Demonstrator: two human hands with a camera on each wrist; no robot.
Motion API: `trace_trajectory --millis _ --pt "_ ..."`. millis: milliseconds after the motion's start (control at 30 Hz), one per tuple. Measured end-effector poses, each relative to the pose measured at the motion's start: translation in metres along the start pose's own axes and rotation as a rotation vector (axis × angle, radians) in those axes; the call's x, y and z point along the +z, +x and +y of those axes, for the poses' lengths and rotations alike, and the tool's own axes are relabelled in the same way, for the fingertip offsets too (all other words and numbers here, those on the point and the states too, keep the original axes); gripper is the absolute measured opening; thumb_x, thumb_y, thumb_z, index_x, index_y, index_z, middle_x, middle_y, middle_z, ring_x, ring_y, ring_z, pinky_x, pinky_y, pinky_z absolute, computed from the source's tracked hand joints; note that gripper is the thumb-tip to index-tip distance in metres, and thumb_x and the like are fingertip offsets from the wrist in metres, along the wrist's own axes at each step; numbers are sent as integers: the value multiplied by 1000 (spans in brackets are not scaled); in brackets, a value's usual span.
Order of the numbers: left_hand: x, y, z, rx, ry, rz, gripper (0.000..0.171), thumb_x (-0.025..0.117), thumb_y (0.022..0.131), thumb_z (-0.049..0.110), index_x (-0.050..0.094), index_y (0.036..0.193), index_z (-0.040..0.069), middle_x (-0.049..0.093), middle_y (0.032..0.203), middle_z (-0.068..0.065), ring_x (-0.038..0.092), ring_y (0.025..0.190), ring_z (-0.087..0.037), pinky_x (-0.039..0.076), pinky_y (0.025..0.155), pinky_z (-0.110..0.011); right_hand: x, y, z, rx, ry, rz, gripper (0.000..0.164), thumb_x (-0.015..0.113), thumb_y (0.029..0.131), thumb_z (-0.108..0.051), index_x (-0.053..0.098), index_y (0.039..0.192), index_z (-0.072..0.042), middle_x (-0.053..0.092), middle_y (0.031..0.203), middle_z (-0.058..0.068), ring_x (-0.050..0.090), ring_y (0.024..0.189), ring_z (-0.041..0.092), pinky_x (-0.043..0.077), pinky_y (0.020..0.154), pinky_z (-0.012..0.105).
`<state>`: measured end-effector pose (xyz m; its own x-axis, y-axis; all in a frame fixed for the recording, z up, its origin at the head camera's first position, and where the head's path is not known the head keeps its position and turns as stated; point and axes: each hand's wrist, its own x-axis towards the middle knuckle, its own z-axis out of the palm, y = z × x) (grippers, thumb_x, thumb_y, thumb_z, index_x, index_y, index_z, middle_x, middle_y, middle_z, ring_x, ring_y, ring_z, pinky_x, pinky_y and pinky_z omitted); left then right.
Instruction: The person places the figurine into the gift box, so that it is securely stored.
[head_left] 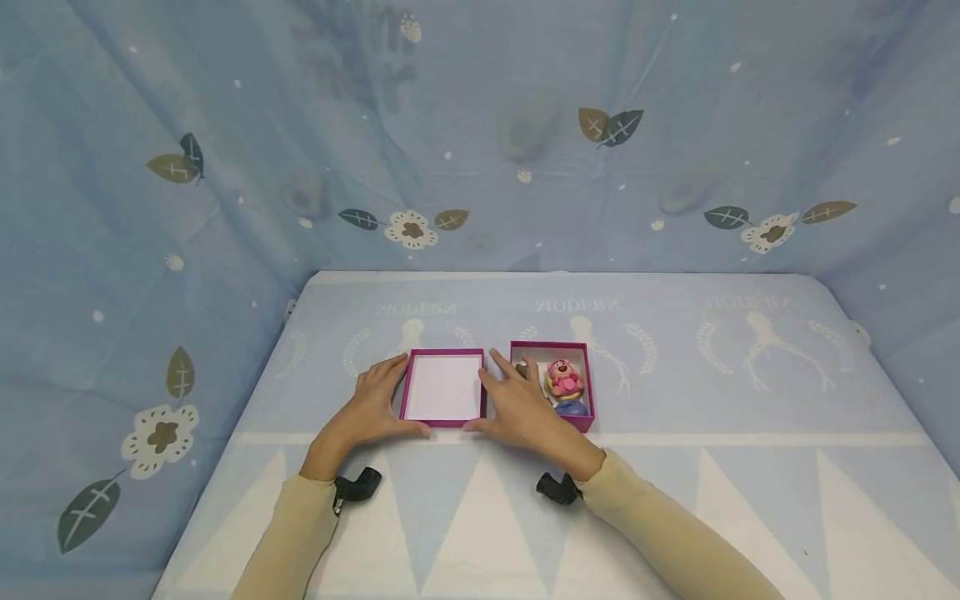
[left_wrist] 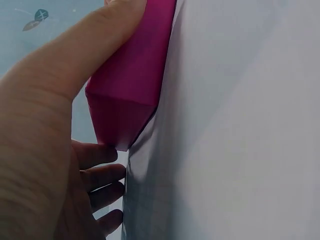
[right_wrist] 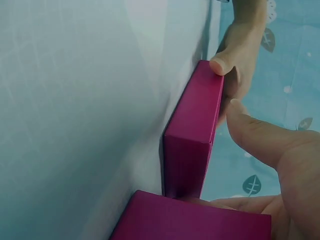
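Observation:
A magenta box lid [head_left: 442, 423] with a white inside lies open side up on the table. My left hand [head_left: 378, 406] holds its left side, the thumb along the front wall and the fingers at the side. In the left wrist view the lid's wall [left_wrist: 127, 80] shows under that thumb. My right hand [head_left: 521, 410] is spread at the lid's right side, with the thumb [right_wrist: 260, 132] by the front corner. Beside this hand stands a matching magenta box [head_left: 581, 423], partly hidden by its fingers. Inside are a pink toy figure [head_left: 564, 381] and a blue-purple item [head_left: 572, 408].
A pale blue and white patterned cloth [head_left: 675, 400] covers the table. Blue curtains [head_left: 480, 125] with leaves and flowers hang behind and at the sides. Black wrist cameras [head_left: 360, 485] sit below both hands.

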<state>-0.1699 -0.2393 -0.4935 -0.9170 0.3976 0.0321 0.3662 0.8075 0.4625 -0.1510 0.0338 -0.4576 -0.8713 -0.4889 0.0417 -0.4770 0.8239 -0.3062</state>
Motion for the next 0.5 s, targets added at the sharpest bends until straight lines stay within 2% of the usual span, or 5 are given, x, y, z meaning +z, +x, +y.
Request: trace_trajectory --millis 233,500 --pt "1 1 2 -13 10 -8 125 82 59 67 29 152 1 33 155 -18 28 142 -36 21 113 -57 -2 1 0 -5 15 -20 86 73 79 -57 51 141 -3 33 156 18 27 148 28 12 117 60" --pt "1 1 2 3 3 8 124 81 61 67 28 152 2 36 154 -17 30 141 -33 22 112 -54 -4 0 1 -5 54 -21 86 74 79 -57 50 142 -3 30 158 17 27 148 27 11 117 61"
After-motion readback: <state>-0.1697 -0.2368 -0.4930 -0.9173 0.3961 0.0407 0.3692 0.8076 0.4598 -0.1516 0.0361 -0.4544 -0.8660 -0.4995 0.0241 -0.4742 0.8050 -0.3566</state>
